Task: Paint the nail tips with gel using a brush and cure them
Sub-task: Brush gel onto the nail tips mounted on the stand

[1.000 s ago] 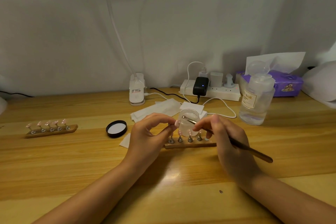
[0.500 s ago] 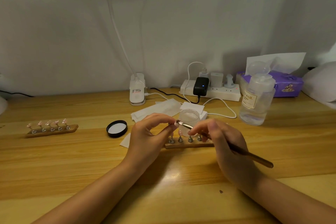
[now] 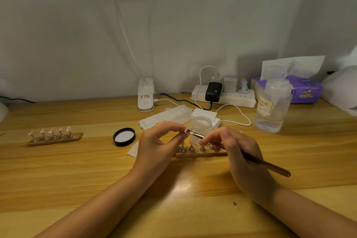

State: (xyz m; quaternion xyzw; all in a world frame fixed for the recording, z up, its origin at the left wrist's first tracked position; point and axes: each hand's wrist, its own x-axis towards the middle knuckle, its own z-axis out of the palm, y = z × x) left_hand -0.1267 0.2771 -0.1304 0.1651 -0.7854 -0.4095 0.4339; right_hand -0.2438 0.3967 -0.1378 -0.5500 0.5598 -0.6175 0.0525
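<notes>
Standing far left on the worktop [image 3: 58, 170]: spare nail rack [image 3: 55, 137]. Centre: left hand [image 3: 156, 147] pinching a nail tip [image 3: 187, 131]; right hand [image 3: 239, 152] gripping brush [image 3: 231, 149], bristles touching it, above second rack [image 3: 201, 151].

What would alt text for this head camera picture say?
A right hand holds a brush to a nail tip pinched in the left hand, above a wooden holder. An open jar and black lid sit on the table.

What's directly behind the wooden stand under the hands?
The open clear jar, on white wipes. The hands cover the jar's base and the stand ends.
</notes>
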